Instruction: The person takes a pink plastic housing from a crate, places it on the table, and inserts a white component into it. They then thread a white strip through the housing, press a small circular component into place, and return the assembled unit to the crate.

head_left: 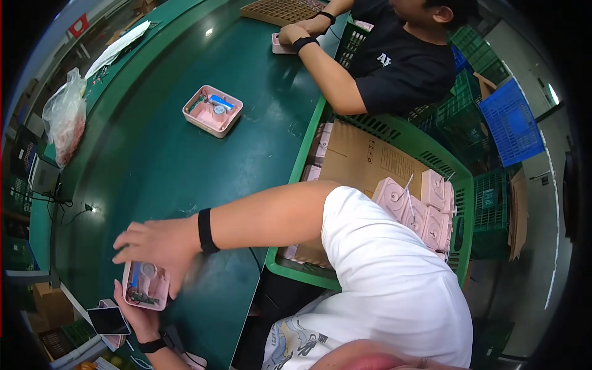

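Note:
A pink plastic housing (165,298) with an open top lies at the lower left of the green bench. Inside it are a blue battery, a round silvery part and a small green circuit board. My left hand (139,319) grips the housing from its near left side; its fingers are partly hidden. Over the far end of the housing my right hand (163,246) is spread, fingers stretched out to the left and thumb along the right wall. A second pink housing (217,131), with similar parts inside, sits farther up the bench.
Across the bench a co-worker's hands (299,34) are on another pink housing (275,46), beside a divided brown tray (265,13). On my right stands a green crate (465,216) with cardboard and several pink housings. A plastic bag (65,120) and a dark-screened device (109,320) are at the left.

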### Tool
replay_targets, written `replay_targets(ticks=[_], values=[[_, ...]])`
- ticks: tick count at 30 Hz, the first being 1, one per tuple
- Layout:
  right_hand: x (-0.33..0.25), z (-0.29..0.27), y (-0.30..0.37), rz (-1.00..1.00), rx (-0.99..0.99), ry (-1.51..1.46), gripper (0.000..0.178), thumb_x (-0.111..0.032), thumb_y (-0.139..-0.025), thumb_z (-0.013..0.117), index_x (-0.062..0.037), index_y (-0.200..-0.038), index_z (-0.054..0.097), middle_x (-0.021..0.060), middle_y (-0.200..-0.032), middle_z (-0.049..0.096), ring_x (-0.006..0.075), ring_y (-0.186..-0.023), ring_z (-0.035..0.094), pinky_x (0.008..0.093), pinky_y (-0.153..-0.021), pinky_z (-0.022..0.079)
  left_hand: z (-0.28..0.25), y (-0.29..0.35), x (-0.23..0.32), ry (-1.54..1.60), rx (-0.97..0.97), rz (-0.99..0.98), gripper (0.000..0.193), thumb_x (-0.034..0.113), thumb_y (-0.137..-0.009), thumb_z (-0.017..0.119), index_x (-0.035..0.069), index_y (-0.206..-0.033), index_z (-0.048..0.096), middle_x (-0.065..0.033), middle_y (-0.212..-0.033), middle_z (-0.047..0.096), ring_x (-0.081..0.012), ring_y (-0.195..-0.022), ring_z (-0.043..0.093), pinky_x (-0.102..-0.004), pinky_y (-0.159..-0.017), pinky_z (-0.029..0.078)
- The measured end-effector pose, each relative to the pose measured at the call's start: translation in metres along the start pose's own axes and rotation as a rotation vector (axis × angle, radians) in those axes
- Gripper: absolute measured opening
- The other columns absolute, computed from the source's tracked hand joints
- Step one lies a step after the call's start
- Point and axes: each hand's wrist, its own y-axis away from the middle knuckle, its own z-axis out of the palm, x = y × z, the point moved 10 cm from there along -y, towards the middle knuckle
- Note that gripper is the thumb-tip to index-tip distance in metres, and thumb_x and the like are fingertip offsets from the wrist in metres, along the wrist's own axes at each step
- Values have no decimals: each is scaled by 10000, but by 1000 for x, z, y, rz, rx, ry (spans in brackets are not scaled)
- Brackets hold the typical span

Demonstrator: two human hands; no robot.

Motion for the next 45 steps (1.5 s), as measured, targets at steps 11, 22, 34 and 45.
replay_targets(ticks=[11, 22, 34, 45], values=[[32, 15, 4, 250, -168, 227, 1102, -479, -616, 972, -22, -1546, 598, 172, -1342, 642, 345, -1280, 570, 452, -1046, 447, 9, -1, -7, -277, 33, -112, 892, 807, -1146, 324, 58, -1588, 525, -154, -1209, 811, -255, -757, 811, -300, -542, 597], [95, -34, 14, 719, 145, 601, 944, -396, -659, 898, 102, -1413, 626, 231, -1301, 612, 386, -1250, 540, 472, -1049, 434, -53, -11, 39, -1037, 17, 499, 370, 341, -1235, 559, 11, -1338, 693, -84, -1007, 765, -102, -591, 555, -220, -602, 431], [122, -106, 47, 1012, 302, 1005, 963, -347, -832, 870, 97, -1601, 500, 307, -1639, 499, 451, -1523, 462, 570, -1270, 336, 2, 163, 64, -1449, 70, 233, 896, 449, -937, 944, 51, -1640, 556, -250, -1681, 535, -425, -1505, 554, -566, -1233, 448], [108, -112, 34, 774, 412, 885, 928, -271, -844, 876, 5, -1640, 487, 295, -1711, 415, 468, -1589, 390, 618, -1284, 320, -61, 227, 14, -1779, 266, 142, 1446, 405, -503, 1116, 108, -1745, 439, -309, -1698, 482, -494, -1534, 520, -584, -1289, 438]])
